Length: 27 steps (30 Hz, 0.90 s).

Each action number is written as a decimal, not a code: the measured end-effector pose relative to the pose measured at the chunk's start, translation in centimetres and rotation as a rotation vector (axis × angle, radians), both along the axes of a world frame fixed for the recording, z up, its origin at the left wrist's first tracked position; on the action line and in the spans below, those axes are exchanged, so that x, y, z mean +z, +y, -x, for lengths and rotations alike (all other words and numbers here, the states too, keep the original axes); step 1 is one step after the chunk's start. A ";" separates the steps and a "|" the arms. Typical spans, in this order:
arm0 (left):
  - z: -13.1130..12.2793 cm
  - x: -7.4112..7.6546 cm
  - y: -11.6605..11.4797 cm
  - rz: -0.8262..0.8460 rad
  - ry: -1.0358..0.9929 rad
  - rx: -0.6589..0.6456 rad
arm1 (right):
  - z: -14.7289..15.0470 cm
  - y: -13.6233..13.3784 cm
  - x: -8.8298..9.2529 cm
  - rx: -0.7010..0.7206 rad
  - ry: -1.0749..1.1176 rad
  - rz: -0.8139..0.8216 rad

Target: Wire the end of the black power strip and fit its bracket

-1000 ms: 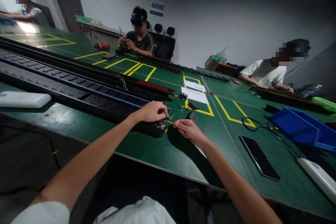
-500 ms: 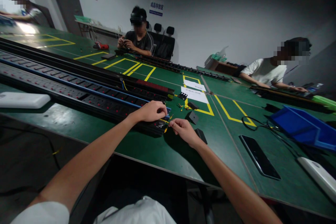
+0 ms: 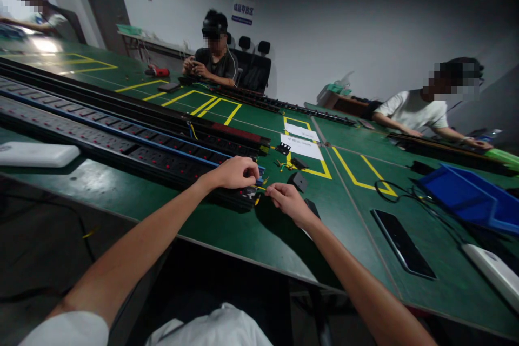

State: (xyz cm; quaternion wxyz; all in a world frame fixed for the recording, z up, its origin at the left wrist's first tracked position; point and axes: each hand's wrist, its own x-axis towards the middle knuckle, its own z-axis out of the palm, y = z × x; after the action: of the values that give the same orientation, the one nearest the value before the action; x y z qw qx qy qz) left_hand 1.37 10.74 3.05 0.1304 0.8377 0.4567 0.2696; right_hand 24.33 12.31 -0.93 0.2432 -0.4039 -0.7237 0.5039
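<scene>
Dim workroom, pale walls, big green table with yellow tape boxes marked on it. Near edge has a long socket strip, and a skinny yellow wire pokes out of its right-hand end. Right hand has the wire's outer end pinched between thumb and fingertips; left hand sits on the strip's end, fingers curled, can't tell if it's gripping anything. I'd guess the wire's light and bendy, so pinch near the tip, no hard yanking. Strip's probably stiff, smooth and awkwardly heavy; steady it near the end. Looks-wise: black, rows of outlets with little red dots, blue edging along the far side.
</scene>
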 end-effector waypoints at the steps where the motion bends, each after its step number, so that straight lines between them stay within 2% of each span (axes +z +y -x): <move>1: 0.0 0.0 -0.1 0.006 0.020 -0.013 | 0.0 0.0 0.1 -0.001 0.008 0.031; 5: 0.3 0.0 -0.2 0.001 0.092 -0.061 | -0.1 -0.1 0.4 -0.002 0.020 0.116; 13: 0.4 -0.2 0.2 0.002 0.128 -0.050 | 0.2 -0.1 0.4 -0.001 0.000 0.089; 20: 0.4 -0.3 0.2 0.008 0.130 -0.055 | -0.5 -0.1 1.2 -0.024 -0.041 0.184; 27: 0.1 -0.1 0.1 0.010 0.108 -0.052 | -0.3 0.1 0.6 0.029 -0.063 0.013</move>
State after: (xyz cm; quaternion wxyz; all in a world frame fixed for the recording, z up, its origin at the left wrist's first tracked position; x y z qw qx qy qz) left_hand 1.24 10.81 2.96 0.1167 0.8619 0.4424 0.2185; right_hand 24.67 12.43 -0.35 0.2102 -0.4107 -0.7335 0.4991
